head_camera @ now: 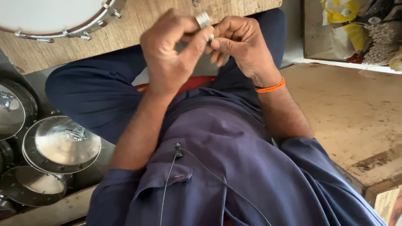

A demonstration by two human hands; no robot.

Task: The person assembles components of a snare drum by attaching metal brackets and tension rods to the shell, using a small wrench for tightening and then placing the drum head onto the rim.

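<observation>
Both hands are raised together in front of me, above my crossed legs in dark blue trousers (96,96). My left hand (167,54) pinches a small silver metal cylinder (203,19) between thumb and forefinger. My right hand (240,44), with an orange band (270,88) on its wrist, has its fingertips closed against the same small part from the other side. A tiny shiny bit (212,37) shows between the fingers of both hands. How the part is shaped below the fingers is hidden.
A drum (54,16) with a white head and chrome lugs lies on a wooden board (138,25) at the top left. Several shiny round metal shells (60,144) sit at the left. A worn wooden platform (356,113) is at the right, with yellow bags (347,16) behind it.
</observation>
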